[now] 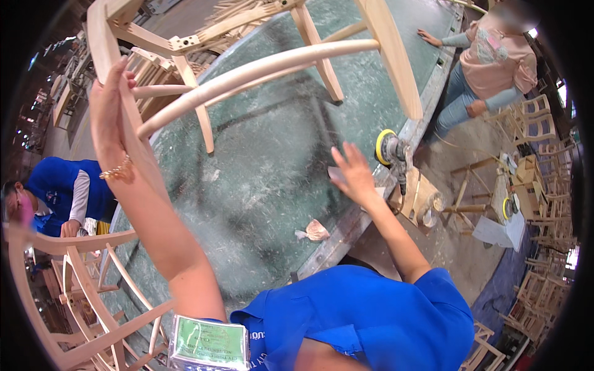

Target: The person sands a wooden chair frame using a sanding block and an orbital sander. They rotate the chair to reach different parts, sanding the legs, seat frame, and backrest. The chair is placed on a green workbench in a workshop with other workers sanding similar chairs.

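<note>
Prob. light, stiff wooden chair frame over green worktop, bare wood likely grippy but dentable; L hand wrapped on leg (good hold, or curved rail), R hand fingers spread, unclear if holding pale scrap.

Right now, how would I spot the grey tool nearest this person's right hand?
Find the big green table. At its right-hand edge, beside the person's right hand, is a grey tool. Its bright yellow-rimmed pad sets it apart from the pale wooden chair frame.
</note>
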The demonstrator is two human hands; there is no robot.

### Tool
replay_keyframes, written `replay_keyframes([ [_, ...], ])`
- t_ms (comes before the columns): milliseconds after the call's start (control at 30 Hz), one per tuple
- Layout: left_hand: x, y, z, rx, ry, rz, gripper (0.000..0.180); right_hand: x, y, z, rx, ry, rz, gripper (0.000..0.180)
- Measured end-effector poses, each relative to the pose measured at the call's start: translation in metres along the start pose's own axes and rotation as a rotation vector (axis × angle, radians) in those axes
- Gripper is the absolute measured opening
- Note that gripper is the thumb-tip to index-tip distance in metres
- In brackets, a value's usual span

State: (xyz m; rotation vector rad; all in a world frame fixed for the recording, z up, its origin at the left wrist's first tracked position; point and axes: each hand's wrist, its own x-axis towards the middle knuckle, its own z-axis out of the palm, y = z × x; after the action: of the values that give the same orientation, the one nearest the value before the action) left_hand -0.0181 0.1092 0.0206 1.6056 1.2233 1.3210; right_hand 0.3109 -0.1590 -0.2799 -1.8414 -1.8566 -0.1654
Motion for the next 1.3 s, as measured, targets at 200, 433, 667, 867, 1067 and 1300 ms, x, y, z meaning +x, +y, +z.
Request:
replay_keyframes([
  [200,0.023,-0.007,0.008,-0.008,-0.061,0.042,0.05,-0.044,0.036,0.06,0.013,-0.212,0.125,0.045],
  [433,0.038,-0.003,0.008,-0.014,-0.103,0.052,0.041,0.034,0.063,0.032,0.985,0.376,0.667,0.034],
  [667,0.034,0.007,0.031,-0.021,-0.082,0.073,0.045,0.221,-0.012,-0.1,-0.066,0.81,0.084,0.029],
  [867,0.04,-0.003,-0.003,0.037,-0.084,0.006,0.04,0.233,-0.084,-0.071,0.075,0.801,-0.085,0.028],
  [1067,0.044,0.0,0.018,-0.011,-0.079,0.062,0.039,0.235,-0.01,-0.081,0.132,0.978,0.257,0.029],
  [1300,0.045,-0.007,0.005,0.022,-0.051,0.033,0.041,0.234,-0.087,-0.063,0.09,0.858,-0.172,0.028],
])
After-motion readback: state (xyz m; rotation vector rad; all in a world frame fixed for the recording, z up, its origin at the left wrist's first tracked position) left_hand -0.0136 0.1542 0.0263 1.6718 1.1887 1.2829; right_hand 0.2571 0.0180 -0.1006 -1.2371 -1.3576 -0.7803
